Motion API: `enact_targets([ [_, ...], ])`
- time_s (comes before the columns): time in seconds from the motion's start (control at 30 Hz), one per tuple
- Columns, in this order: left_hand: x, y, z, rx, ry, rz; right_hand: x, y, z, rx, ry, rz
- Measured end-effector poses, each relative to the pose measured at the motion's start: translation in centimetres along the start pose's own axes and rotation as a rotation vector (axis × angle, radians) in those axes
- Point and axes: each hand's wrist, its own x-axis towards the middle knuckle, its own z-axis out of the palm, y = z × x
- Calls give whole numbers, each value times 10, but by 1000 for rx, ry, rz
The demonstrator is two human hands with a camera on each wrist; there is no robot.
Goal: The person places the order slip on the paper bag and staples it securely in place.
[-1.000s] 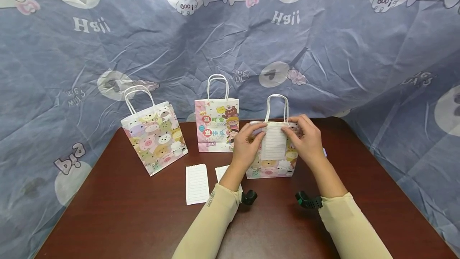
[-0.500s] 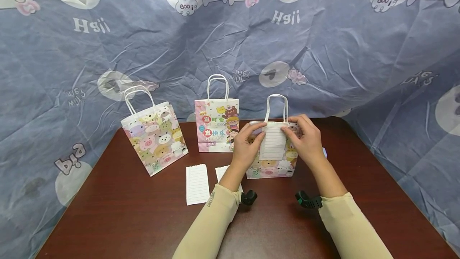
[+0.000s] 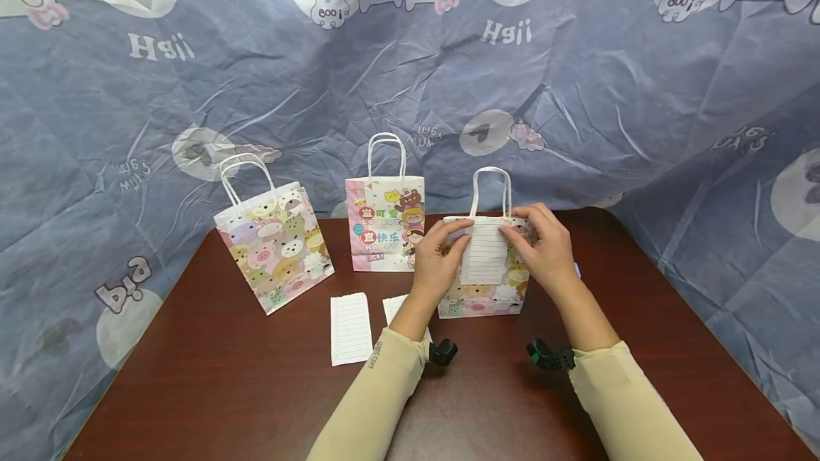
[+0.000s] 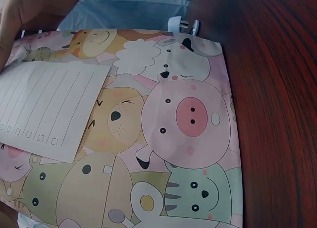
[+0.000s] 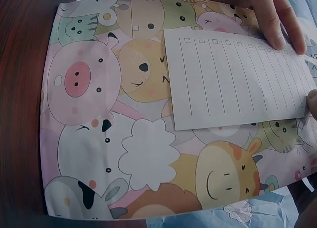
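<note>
A paper gift bag (image 3: 483,304) with cartoon animal faces and white handles stands at the table's right side. Against its front, a lined paper sheet (image 3: 483,258) with small checkboxes hangs near the top rim. My left hand (image 3: 438,262) pinches the sheet's upper left corner, index finger along the bag's rim. On the opposite corner, my right hand (image 3: 547,244) pinches likewise, thumb on the paper. In the right wrist view, the sheet (image 5: 233,84) lies over the animal print, its lower end a little off the bag. The fingers behind the rim are hidden.
Another animal-print bag (image 3: 274,247) leans at the left, and a pink-and-white bag (image 3: 386,226) stands mid-back. Two more lined sheets lie on the table, one sheet (image 3: 351,329) fully visible, the other sheet (image 3: 393,304) partly under the left forearm. A small purple thing (image 3: 577,270) shows behind the right bag.
The sheet's lower end has swung slightly left against the bag. Both hands stay at the rim, and the bags have not moved.
</note>
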Motion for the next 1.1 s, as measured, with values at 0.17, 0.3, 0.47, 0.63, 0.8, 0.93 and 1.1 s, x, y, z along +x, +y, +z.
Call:
enact_targets([
  [0.17, 0, 0, 0, -28, -4, -14, 2, 0, -6, 112, -8, 48],
  [0.3, 0, -1, -1, -34, -18, -36, 4, -6, -16, 248, 15, 118],
  [0.47, 0, -2, -1, -29, -7, -38, 6, -13, -34, 295, 18, 210],
  [0.63, 0, -2, 0, -40, 0, -49, -5, 14, -45, 262, -5, 316],
  [0.8, 0, 0, 1, -56, 6, -63, -16, 36, -54, 220, -37, 387],
  [0.93, 0, 0, 0, -66, -7, -77, -20, 34, -62, 214, -62, 414],
  [1.1, 0, -1, -1, -66, -20, -80, -24, 30, -72, 204, -94, 423],
])
